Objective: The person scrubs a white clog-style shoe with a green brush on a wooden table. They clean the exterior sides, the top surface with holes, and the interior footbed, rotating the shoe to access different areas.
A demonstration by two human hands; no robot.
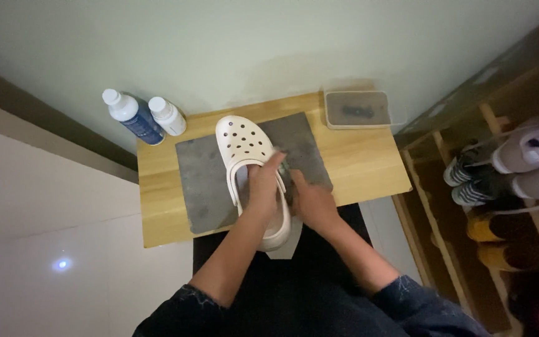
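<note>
A white clog (239, 140) with holes in its toe lies on a grey mat (204, 181) on a small wooden table (369, 162), toe pointing away from me. My left hand (262, 184) grips the clog around its opening and heel strap. My right hand (310, 201) presses against the clog's right side, fingers closed on a small dark object (285, 167) too blurred to identify. The clog's heel hangs over the table's near edge above a white sheet (294, 242).
Two white-capped bottles (133, 117) (168, 116), one blue and one white, stand at the table's back left corner. A clear lidded box (357, 109) with dark items sits at the back right. A wooden shoe rack (444, 206) with sneakers stands to the right.
</note>
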